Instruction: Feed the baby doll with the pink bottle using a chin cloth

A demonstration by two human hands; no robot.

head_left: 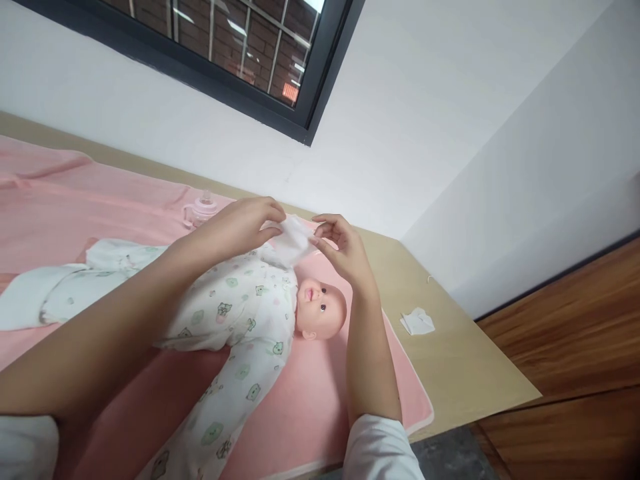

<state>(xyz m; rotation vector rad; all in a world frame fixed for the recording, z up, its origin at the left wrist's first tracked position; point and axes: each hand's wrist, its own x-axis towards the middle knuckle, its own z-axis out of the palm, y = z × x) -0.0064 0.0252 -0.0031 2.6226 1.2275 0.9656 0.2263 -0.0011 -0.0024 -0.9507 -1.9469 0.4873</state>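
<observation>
Above the doll's chest, near its far shoulder, a thin white tissue [293, 241] is stretched between my hands. My left hand [255, 223] pinches its left side between thumb and fingers. The opposite edge is in the thumb and curled fingers of my right hand [341, 248]. Below them a baby doll [323, 310] lies on its back, its bald head toward the right. It wears a white outfit [240, 307] with green animal prints, one sleeve reaching toward me. My left forearm hides part of its body and legs.
A pink blanket [295, 407] lies under the doll on a wooden table [465, 360]. A baby bottle with a pink collar [203, 208] stands behind my left wrist. A crumpled white tissue [418, 321] is at the right. Behind are a white wall and a dark-framed window [305, 127].
</observation>
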